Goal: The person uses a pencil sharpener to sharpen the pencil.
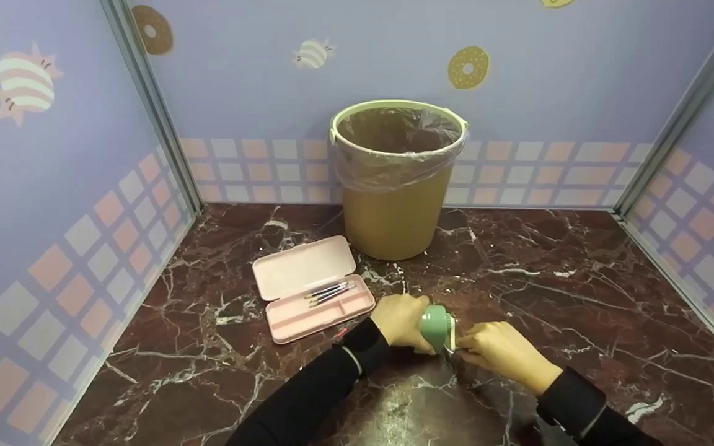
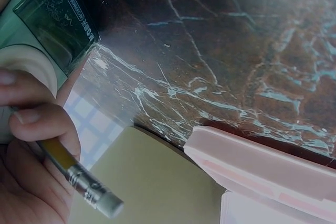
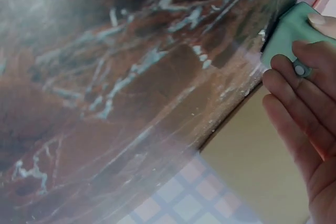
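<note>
A green crank pencil sharpener (image 1: 435,328) is held low over the marbled table, between both hands. My left hand (image 1: 401,321) grips its near side. In the left wrist view, curled fingers also hold a pencil (image 2: 79,179), its metal band and pale eraser end sticking out. The pencil's other end is hidden behind the fingers, toward the sharpener's round white front (image 2: 31,66). A dark clear shavings box (image 2: 55,22) forms part of the sharpener. On the opposite side, my right hand (image 1: 498,350) pinches the small knob (image 3: 300,70) of the crank.
Left of the hands lies an open pink pencil case (image 1: 289,322) with several pencils (image 1: 331,292) inside. Behind it stands a tan bin (image 1: 394,217) lined with a clear bag. Patterned walls (image 1: 251,74) enclose the marbled table (image 1: 208,378) at the back and sides.
</note>
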